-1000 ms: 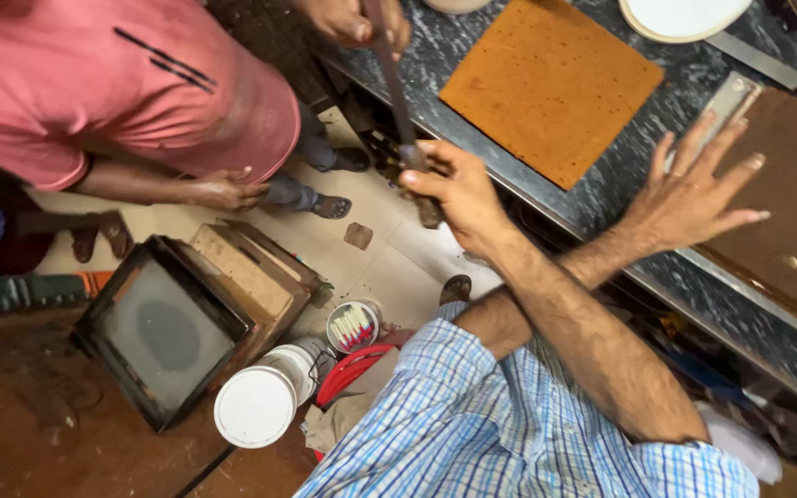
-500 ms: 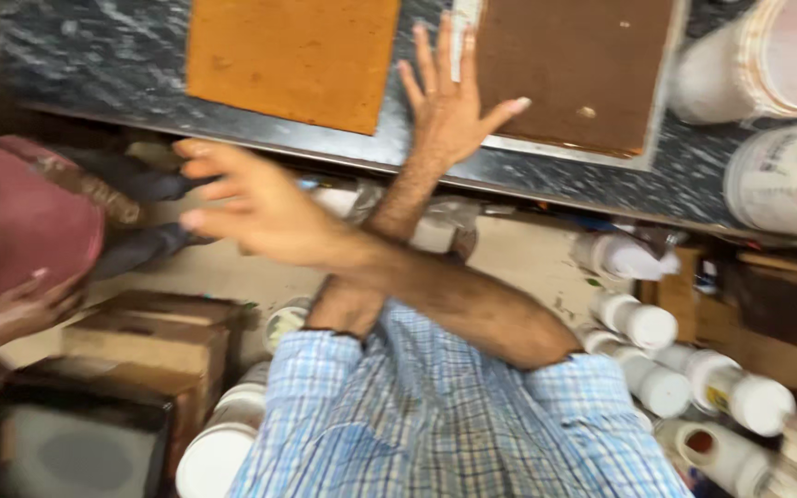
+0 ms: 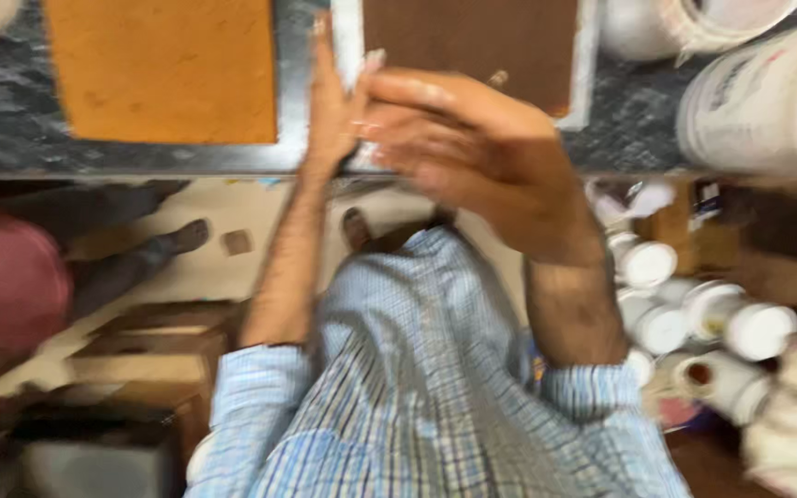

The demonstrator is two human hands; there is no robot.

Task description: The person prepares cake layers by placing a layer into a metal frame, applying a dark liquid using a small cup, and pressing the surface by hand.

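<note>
Both hands empty and open: left hand (image 3: 332,101) flat at the brown sheet's (image 3: 472,46) tray edge on the table (image 3: 140,157), right hand (image 3: 472,148) hovering blurred; step judged positioning.

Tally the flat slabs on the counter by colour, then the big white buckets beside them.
Orange slab: 1
Brown slab: 1
Big white buckets: 2
Total: 4

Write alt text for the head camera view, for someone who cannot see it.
Seen from above, a person in a blue checked shirt reaches both hands, the left hand and blurred right hand, over a dark counter holding an orange sheet and a brown sheet.
</note>
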